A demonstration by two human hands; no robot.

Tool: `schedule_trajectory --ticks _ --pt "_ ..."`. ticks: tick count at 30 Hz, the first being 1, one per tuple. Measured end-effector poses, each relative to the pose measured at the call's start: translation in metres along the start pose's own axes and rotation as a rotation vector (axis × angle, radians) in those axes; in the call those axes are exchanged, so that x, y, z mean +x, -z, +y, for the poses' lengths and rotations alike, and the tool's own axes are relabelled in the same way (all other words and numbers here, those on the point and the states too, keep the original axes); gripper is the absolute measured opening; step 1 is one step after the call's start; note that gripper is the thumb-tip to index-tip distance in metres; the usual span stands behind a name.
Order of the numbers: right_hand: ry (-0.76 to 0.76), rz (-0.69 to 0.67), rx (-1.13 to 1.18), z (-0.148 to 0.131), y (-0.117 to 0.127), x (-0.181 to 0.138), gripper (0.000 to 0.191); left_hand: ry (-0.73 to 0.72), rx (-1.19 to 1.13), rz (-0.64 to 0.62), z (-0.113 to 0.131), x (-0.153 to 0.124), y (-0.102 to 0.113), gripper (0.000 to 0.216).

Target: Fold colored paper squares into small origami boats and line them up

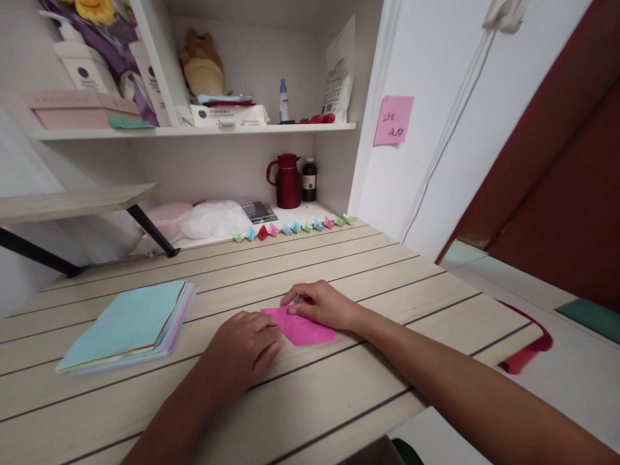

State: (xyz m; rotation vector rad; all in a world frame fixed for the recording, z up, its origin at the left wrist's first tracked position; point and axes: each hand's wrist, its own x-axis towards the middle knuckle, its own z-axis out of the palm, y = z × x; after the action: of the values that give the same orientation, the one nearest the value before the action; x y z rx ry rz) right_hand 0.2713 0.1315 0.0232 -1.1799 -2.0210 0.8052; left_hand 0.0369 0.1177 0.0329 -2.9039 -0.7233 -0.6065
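A bright pink sheet of origami paper (312,330), folded into a smaller angular shape, lies on the wooden slatted table between my hands. My right hand (327,305) is closed at its far edge, the thumb on top of the paper and the index finger curled beside it. At the left corner, the bent fingers of my left hand (242,345) press together over the paper and partly cover it. To the left rests a stack of coloured square paper (123,320), light blue on top.
Several small folded paper pieces (296,227) form a row along the table's back edge. Behind them stand a red thermos jug (287,184) and a dark bottle (309,181). A small raised shelf (77,201) with black legs occupies the back left.
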Motion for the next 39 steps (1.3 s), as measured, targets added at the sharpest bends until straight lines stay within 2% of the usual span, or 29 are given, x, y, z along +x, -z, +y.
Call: schedule_trajectory --ticks 3,6,8,11,13,16,20,23,26,29,32,36,39 --pt "-0.074 0.015 0.221 0.0 0.007 -0.001 0.026 0.054 0.035 -0.067 0.001 0.002 -0.005 0.023" --pt "-0.23 0.003 0.419 0.0 0.021 -0.005 0.042 0.133 0.082 -0.115 0.003 0.007 -0.008 0.026" --pt "-0.33 0.002 0.457 0.0 0.032 -0.01 0.048 0.18 0.088 -0.154 0.004 0.009 -0.009 0.028" --pt "-0.405 0.016 0.434 0.003 0.044 -0.016 0.047 0.22 0.083 -0.19 0.007 0.012 -0.009 0.028" --pt "-0.39 -0.001 0.363 0.006 0.045 -0.017 0.044 0.231 0.084 -0.205 0.008 0.012 -0.009 0.027" --pt "-0.277 0.016 0.13 0.01 0.037 -0.015 0.041 0.234 0.091 -0.196 0.008 0.012 -0.01 0.029" --pt "-0.193 0.037 -0.185 0.012 0.024 -0.011 0.026 0.171 0.144 -0.062 0.008 0.009 -0.016 0.023" --pt "-0.164 0.005 -0.235 0.011 0.022 -0.011 0.023 0.062 0.129 0.039 0.008 0.007 -0.02 0.027" --pt "-0.123 -0.005 -0.209 0.011 0.024 -0.012 0.021 0.044 0.074 -0.038 0.007 0.006 -0.024 0.04" --pt "-0.167 -0.019 -0.04 0.012 0.027 -0.012 0.021 0.144 0.033 -0.21 0.002 0.003 -0.025 0.046" --pt "-0.299 -0.054 0.274 0.012 0.03 -0.013 0.032 0.245 0.015 -0.326 -0.003 0.0 -0.024 0.052" --pt "-0.327 -0.12 0.554 0.01 0.033 -0.014 0.03 0.299 -0.011 -0.369 -0.005 -0.001 -0.019 0.055" --pt "-0.259 -0.193 0.616 0.007 0.033 -0.015 0.046 0.307 -0.011 -0.378 -0.005 -0.002 -0.019 0.054"
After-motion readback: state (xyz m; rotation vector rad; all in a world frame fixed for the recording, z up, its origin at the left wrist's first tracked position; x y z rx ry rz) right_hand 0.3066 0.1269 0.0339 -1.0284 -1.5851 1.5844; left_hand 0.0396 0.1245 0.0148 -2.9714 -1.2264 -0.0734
